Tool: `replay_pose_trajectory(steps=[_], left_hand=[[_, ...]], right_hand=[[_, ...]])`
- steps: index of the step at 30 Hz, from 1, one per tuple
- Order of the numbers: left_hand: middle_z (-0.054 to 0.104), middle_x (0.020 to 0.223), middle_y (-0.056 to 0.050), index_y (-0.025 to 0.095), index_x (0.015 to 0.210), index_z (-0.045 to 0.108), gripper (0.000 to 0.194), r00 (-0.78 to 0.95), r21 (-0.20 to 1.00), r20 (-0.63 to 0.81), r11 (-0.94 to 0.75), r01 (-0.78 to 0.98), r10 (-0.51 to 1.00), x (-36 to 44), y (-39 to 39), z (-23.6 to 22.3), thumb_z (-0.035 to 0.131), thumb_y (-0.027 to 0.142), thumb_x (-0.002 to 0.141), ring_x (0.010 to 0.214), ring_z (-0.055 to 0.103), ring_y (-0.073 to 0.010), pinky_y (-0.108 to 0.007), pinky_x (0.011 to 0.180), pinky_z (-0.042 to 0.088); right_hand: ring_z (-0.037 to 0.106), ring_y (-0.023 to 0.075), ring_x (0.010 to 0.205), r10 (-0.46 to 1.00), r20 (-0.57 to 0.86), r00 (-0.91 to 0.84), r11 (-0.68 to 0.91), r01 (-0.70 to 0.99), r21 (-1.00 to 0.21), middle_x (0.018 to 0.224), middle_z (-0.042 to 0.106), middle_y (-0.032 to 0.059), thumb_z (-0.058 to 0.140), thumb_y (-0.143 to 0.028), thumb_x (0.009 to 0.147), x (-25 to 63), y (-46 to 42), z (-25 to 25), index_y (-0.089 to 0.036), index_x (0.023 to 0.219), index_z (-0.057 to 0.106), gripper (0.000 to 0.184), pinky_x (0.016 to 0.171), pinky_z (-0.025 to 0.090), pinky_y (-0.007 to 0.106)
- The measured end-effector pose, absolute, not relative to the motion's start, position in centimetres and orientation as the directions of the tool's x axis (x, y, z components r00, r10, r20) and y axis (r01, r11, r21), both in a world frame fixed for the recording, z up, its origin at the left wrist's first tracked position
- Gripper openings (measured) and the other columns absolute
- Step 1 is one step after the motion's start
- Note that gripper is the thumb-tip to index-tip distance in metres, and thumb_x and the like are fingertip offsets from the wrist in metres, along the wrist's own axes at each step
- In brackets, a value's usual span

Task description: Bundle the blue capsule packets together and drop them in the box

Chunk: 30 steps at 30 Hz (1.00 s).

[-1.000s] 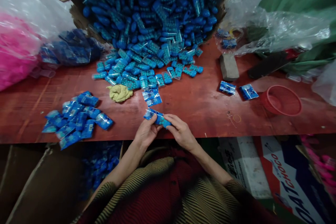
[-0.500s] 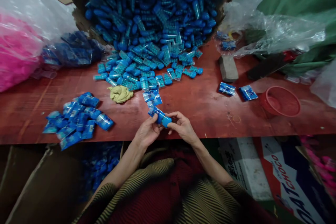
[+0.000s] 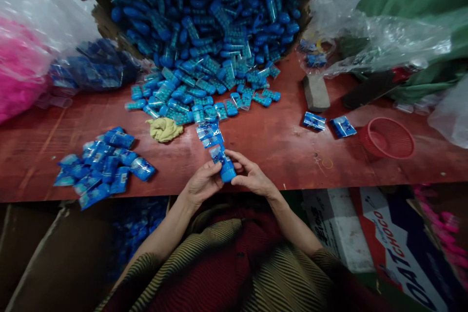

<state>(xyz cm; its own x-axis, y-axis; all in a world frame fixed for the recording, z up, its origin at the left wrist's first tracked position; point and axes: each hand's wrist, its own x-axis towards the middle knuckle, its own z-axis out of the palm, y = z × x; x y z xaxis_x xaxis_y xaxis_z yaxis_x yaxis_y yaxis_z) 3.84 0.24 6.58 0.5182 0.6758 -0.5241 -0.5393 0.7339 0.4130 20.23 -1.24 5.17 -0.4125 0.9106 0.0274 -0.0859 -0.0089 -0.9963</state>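
Note:
Close to the table's front edge, a small blue candy bottle (image 3: 228, 171) with a printed label sleeve on it is between my two hands. My left hand (image 3: 202, 184) grips its left side, thumb on top. From the right, my right hand (image 3: 257, 179) pinches it, with thumb near the blue end and fingers partly hidden behind. Just beyond lie several flat printed label sleeves (image 3: 209, 134). A heap of clear bottles (image 3: 183, 95) with blue caps and small blue beads spills toward me. To the left is a pile of bottles in labels (image 3: 104, 161).
A crumpled yellow cloth (image 3: 164, 129) lies left of the sleeves. On the right are a grey block (image 3: 316, 92), two blue sleeve bundles (image 3: 342, 126) and a red basket (image 3: 389, 138). A large carton (image 3: 100, 27) of bottles stands behind; cartons (image 3: 340, 229) sit below the table.
The bottle has turned from slanting to more upright in my view, its blue end toward me. My right fingers have shifted along its side. The view has moved slightly.

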Motion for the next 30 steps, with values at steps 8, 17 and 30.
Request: replay_pose_trajectory(steps=[8, 17, 30], left_hand=[[0.071, 0.076, -0.010, 0.008, 0.090, 0.068, 0.017, 0.534, 0.401, -0.473, 0.711, -0.577, 0.700, 4.9, -0.7, 6.5, 0.065, 0.016, 0.076, 0.079, 0.069, -0.0192, -0.027, 0.079, 0.053], [0.072, 0.080, -0.009, 0.010, 0.088, 0.069, 0.014, 0.437, 0.407, -0.516, 0.660, -0.631, 0.736, 6.1, -1.4, 6.7, 0.061, 0.020, 0.081, 0.081, 0.068, -0.0183, -0.029, 0.082, 0.051], [0.072, 0.084, -0.009, 0.010, 0.093, 0.067, 0.019, 0.396, 0.461, -0.482, 0.611, -0.644, 0.781, 6.4, -1.5, 6.5, 0.065, 0.022, 0.078, 0.090, 0.067, -0.0209, -0.034, 0.092, 0.049]], right_hand=[[0.055, 0.0193, 0.110, 0.939, 0.055, -0.339, 0.022, -0.099, -0.995, 0.119, 0.058, 0.0009, 0.068, -0.034, 0.076, 20.4, -1.2, 5.2, -0.033, 0.125, 0.055, 0.052, 0.100, 0.041, 0.037], [0.057, 0.0216, 0.112, 0.974, -0.054, -0.222, -0.103, -0.219, -0.970, 0.125, 0.060, 0.0028, 0.071, -0.044, 0.071, 19.7, -1.5, 3.5, -0.030, 0.126, 0.055, 0.060, 0.098, 0.044, 0.037], [0.058, 0.0212, 0.109, 0.973, -0.163, -0.163, -0.212, -0.358, -0.909, 0.121, 0.062, 0.0052, 0.069, -0.056, 0.068, 19.0, -2.1, 2.1, -0.025, 0.120, 0.059, 0.062, 0.096, 0.045, 0.034]])
